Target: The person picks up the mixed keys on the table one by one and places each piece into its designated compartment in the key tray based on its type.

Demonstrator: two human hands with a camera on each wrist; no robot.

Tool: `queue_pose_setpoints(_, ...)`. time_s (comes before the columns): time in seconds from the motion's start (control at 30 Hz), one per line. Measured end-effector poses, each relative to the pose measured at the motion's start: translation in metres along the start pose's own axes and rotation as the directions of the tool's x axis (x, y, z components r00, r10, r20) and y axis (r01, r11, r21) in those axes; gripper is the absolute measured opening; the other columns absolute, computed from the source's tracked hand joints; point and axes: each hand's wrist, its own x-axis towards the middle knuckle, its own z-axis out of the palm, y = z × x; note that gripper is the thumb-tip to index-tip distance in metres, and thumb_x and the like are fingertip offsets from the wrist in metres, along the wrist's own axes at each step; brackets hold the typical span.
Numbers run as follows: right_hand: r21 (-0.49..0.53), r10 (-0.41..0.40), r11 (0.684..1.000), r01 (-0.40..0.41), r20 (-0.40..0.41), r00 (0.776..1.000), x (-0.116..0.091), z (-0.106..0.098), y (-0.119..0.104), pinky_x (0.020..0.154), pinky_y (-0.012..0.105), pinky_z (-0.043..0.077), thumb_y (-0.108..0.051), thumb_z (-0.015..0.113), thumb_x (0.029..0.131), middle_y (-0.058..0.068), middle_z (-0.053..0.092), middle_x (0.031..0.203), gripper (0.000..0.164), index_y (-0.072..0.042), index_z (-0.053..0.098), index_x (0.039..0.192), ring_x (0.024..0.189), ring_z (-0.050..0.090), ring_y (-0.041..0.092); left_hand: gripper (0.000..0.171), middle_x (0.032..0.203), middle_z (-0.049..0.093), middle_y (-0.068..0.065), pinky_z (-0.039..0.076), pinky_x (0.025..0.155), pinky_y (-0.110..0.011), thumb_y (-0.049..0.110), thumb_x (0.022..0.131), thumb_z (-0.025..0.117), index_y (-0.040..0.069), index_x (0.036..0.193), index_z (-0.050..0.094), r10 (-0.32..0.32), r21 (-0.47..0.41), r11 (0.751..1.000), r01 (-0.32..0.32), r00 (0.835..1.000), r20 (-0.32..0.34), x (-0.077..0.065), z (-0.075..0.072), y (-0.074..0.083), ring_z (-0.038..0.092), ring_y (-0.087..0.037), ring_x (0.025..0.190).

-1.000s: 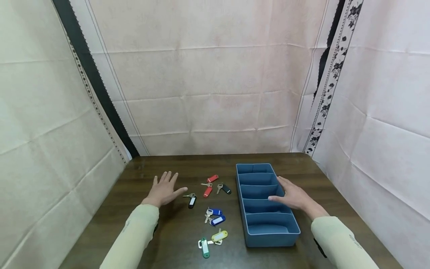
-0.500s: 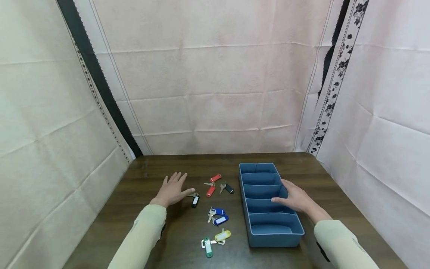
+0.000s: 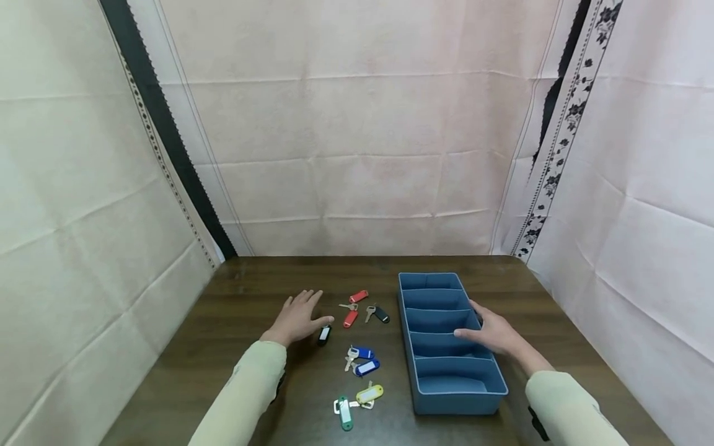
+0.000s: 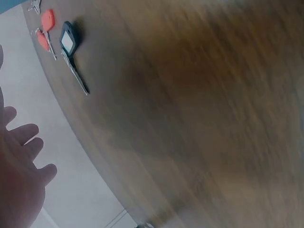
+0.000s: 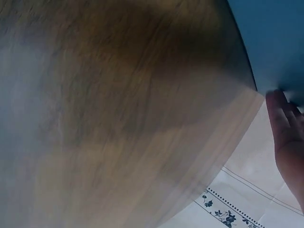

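Observation:
My left hand [image 3: 295, 321] is spread over the table, its thumb reaching above a black key tag [image 3: 324, 335]. In the left wrist view, the key [image 4: 75, 73] on that tag lies flat, apart from the fingers. My right hand [image 3: 493, 329] holds the right wall of a blue divided tray [image 3: 460, 406], with the thumb over the inside and the fingers outside. Whether the thumb touches a divider, I cannot tell. Other tagged keys lie between: two red tags [image 3: 350, 319], another black tag [image 3: 382, 314], two blue tags [image 3: 367, 368], one yellow tag [image 3: 370, 394] and one green tag [image 3: 346, 414].
The brown wooden table [image 3: 268, 272] carries everything. The tray's compartments run front to back in one row, with no keys visible inside. Pale cloth [image 3: 346, 142] hangs behind the table and along both sides.
My left hand has moved right toward the nearest black-tagged key, and its thumb now hides part of it. The right hand stays at the tray wall. The head view has shifted slightly.

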Motion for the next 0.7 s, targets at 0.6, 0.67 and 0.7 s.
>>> queue_pose_setpoints(0.6,0.189,0.052,0.980,-0.058,0.034,0.998,-0.006,0.004,0.000,0.099,0.073,0.028,-0.046,0.069,0.091,0.033,0.021,0.156,0.101,-0.002,0.007,0.158,0.136,0.027,0.059,0.054,0.133,0.057,-0.015,0.037,0.105,-0.055,0.040,0.091,0.071,0.007,0.132,0.061,-0.017,-0.192,0.981,0.008,0.999,-0.050,0.026,0.022,0.025,0.051,-0.034,0.126)
queue_pose_setpoints(0.67,0.191,0.048,0.980,-0.054,0.033,0.998,-0.006,0.004,0.000,0.099,0.074,0.028,-0.046,0.069,0.091,0.033,0.021,0.155,0.100,-0.002,0.007,0.158,0.135,0.027,0.059,0.051,0.131,0.058,-0.015,0.039,0.104,-0.054,0.039,0.091,0.072,0.007,0.130,0.063,-0.019,-0.194,0.981,0.009,0.999,-0.048,0.029,0.025,0.027,0.052,-0.034,0.123)
queue_pose_setpoints(0.7,0.187,0.046,0.981,-0.051,0.033,0.998,-0.006,0.005,0.000,0.099,0.074,0.028,-0.046,0.069,0.091,0.034,0.021,0.155,0.100,-0.001,0.008,0.157,0.135,0.027,0.059,0.050,0.130,0.059,-0.015,0.040,0.103,-0.053,0.038,0.091,0.072,0.006,0.128,0.064,-0.018,-0.192,0.981,0.009,0.999,-0.045,0.029,0.026,0.029,0.053,-0.033,0.122)
